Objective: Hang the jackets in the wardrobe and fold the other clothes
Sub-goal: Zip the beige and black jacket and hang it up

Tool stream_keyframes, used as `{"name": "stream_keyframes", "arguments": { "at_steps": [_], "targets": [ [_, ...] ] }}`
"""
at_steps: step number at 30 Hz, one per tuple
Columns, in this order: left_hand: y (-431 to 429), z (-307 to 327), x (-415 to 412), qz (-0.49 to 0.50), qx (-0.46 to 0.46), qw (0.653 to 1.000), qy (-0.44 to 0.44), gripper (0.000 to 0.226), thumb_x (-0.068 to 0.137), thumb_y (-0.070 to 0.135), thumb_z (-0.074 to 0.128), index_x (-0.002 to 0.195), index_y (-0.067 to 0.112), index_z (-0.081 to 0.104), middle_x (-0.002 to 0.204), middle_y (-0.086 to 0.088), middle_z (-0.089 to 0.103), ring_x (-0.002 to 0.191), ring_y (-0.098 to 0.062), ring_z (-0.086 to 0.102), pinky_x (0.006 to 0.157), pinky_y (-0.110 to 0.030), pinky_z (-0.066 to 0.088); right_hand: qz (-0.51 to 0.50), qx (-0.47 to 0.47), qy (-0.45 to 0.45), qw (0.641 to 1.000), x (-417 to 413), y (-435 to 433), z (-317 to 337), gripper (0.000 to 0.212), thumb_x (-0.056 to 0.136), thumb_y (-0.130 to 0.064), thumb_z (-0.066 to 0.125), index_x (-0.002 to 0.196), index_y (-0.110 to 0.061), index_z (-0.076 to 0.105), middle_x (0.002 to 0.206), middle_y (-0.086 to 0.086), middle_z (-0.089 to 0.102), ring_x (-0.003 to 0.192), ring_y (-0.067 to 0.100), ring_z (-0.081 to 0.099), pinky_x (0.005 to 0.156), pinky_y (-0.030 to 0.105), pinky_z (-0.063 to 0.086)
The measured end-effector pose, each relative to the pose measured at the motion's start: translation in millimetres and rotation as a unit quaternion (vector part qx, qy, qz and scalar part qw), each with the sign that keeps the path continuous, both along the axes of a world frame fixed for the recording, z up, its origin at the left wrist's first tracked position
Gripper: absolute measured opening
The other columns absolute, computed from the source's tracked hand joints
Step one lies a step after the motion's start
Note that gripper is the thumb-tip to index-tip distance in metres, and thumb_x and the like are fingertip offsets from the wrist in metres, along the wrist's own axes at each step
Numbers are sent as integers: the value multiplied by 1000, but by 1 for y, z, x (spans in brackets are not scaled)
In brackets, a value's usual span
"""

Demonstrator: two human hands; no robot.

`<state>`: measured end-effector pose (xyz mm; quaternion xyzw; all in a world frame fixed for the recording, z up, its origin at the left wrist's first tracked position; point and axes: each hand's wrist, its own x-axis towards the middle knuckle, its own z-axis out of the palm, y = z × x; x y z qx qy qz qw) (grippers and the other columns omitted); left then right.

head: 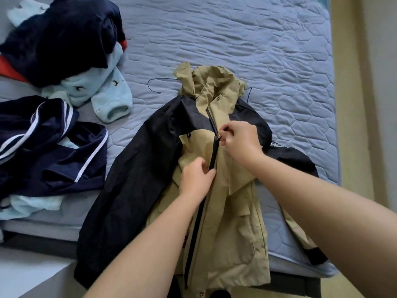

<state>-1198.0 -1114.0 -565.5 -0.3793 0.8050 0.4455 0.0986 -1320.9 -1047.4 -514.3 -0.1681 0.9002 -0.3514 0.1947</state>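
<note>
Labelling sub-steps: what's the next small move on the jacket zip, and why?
Probably the right hand draws the small metal zipper pull toward the collar: it pinches the pull midway up the khaki and black hooded jacket, while the left hand grips the zip below, steadying it.

Views: one, head-worn, wide-angle.
Station: above and behind the grip, where the right hand (238,139) pinches the zipper pull (219,137) of the khaki-and-black jacket (234,222).
Facing: forward and steeply down onto the quilted mattress (236,39).
Range: close; both forearms (322,211) enter from the bottom edge.
Framing: grip near centre; pile of clothes (60,44) far left of it, wall (378,104) far right.
</note>
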Motion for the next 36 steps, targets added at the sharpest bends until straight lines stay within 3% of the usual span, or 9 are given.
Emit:
{"name": "stream_keyframes", "arguments": {
  "at_steps": [4, 10, 14, 19, 24, 27, 29, 33, 36],
  "targets": [
    [-4, 10, -26, 4, -25, 1000, 15, 19, 88, 28, 64, 73, 22, 53, 77, 3, 60, 76, -18, 58, 70, -36, 54, -5, 2, 20, 1000, -8, -3, 4, 19, 89, -3, 55, 76, -8, 69, 75, 7, 69, 76, 25, 65, 76, 44, 53],
    [7, -7, 28, -13, -11, 999, -28, 22, 89, 31, 62, 73, 25, 49, 74, 5, 57, 69, -14, 56, 64, -33, 53, -12, 5, 17, 1000, -11, 0, -2, 18, 88, -8, 58, 75, -11, 69, 78, 7, 70, 79, 25, 64, 81, 38, 51],
    [11, -11, 43, -73, -45, 996, -22, 22, 89, 33, 60, 74, 24, 48, 77, 6, 58, 74, -17, 54, 61, -30, 44, -70, 7, -72, 995, -5, 16, -20, 10, 89, -16, 63, 80, -17, 68, 85, 0, 64, 77, 15, 56, 68, 27, 42],
    [14, -13, 52, -133, -73, 988, -25, 25, 90, 34, 57, 75, 24, 40, 77, 9, 52, 74, -18, 50, 60, -30, 35, -194, -101, -276, 936, 8, 25, -36, 16, 89, -16, 63, 74, -19, 69, 70, -1, 58, 71, 16, 49, 66, 32, 45],
    [-15, 5, 39, -122, 69, 988, -66, 5, 84, 27, 55, 80, 26, 56, 87, 6, 62, 84, -17, 60, 77, -34, 53, -233, -201, -356, 882, 23, 47, -36, 15, 91, -15, 64, 78, -17, 72, 79, 4, 65, 78, 18, 55, 71, 32, 44],
    [-49, 29, -3, -10, 10, 1000, -11, 9, 86, 19, 51, 85, 21, 60, 92, 2, 64, 89, -20, 60, 80, -32, 50, -240, -243, -406, 848, 27, 64, -26, 15, 91, -12, 63, 81, -12, 73, 81, 6, 70, 74, 13, 65, 65, 23, 52],
    [-58, 45, -37, -44, -60, 997, 32, 14, 85, 14, 49, 94, 21, 58, 101, 0, 60, 93, -22, 58, 80, -33, 47, -229, -250, -435, 834, 34, 76, -19, 14, 91, -11, 62, 83, -10, 74, 82, 8, 72, 74, 12, 68, 63, 23, 54],
    [-40, 60, -99, -318, -143, 936, 48, 41, 87, 11, 45, 126, 24, 48, 130, 0, 52, 112, -26, 54, 89, -37, 46, -188, -232, -476, 828, 61, 93, -8, 14, 92, -6, 58, 85, -7, 70, 77, 6, 70, 72, 13, 67, 68, 26, 54],
    [-27, 46, -118, -505, -262, 817, -98, 51, 89, 23, 48, 139, 21, 36, 134, -5, 52, 120, -29, 52, 85, -37, 42, -148, -209, -486, 836, 84, 103, -3, 15, 93, -3, 56, 83, -6, 68, 67, -2, 68, 60, 5, 64, 54, 17, 49]
  ]
}}
